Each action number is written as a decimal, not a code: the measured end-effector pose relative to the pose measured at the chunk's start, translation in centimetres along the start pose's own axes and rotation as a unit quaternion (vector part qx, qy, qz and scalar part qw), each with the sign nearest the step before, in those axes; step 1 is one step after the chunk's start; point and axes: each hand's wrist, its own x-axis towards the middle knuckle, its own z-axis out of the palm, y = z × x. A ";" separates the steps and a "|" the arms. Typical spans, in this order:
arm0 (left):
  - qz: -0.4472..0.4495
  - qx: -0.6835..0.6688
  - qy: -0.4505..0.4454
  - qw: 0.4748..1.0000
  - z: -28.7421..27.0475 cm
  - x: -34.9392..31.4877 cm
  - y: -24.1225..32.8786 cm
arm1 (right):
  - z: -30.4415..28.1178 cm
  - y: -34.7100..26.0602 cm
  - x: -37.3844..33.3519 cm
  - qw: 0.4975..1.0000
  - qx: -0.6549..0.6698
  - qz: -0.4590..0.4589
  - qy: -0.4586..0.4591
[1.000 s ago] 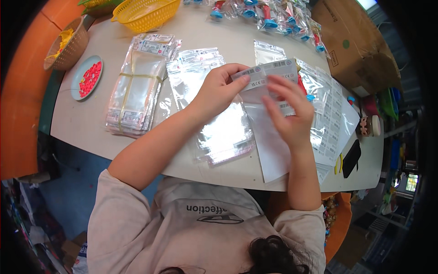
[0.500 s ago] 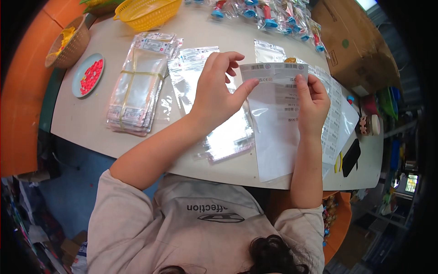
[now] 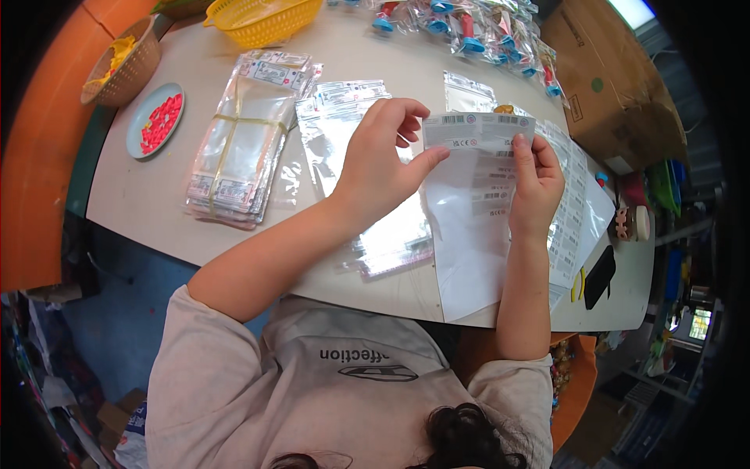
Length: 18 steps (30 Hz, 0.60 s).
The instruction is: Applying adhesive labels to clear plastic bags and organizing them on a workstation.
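Observation:
My right hand [image 3: 539, 184] pinches a sheet of printed labels [image 3: 469, 266], thumb in front near its upper right corner. The sheet is white, with grey barcode labels along its top and right side; its lower part looks bare and glossy. At the sheet's upper left edge is my left hand [image 3: 383, 156], its thumb overlapping the edge and its fingers bent but apart from the thumb. Beneath my left hand lies a fanned pile of clear plastic bags [image 3: 336, 133]. More label sheets [image 3: 574, 195] lie to the right, partly behind my right hand.
A banded bundle of clear bags [image 3: 242, 148] lies at left, beside a plate [image 3: 134, 129] of small red pieces. Baskets, yellow [image 3: 262, 27] and tan [image 3: 141, 74], stand farther back. Bagged red-and-blue items [image 3: 476, 35] and a cardboard box [image 3: 609, 78] occupy the far right; a black phone [image 3: 600, 275] lies near right.
The whole view has shifted slightly. Both hands keep nearly the same pose around the label sheet, whose printed top now shows a little more plainly.

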 end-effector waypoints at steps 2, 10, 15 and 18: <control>-0.004 -0.009 -0.006 1.000 0.2 -0.1 0.0 | 0.0 0.0 0.0 1.000 0.007 0.000 0.003; 0.047 0.001 -0.014 0.999 -0.1 0.0 0.3 | 0.0 0.0 -0.1 1.000 0.003 -0.002 0.006; 0.100 0.078 -0.031 0.991 -0.2 0.0 -0.5 | 0.1 0.1 -0.1 1.000 -0.006 -0.003 0.008; 0.156 0.099 -0.013 0.983 -0.4 0.3 -0.7 | 0.2 0.2 -0.2 1.000 -0.012 -0.006 0.009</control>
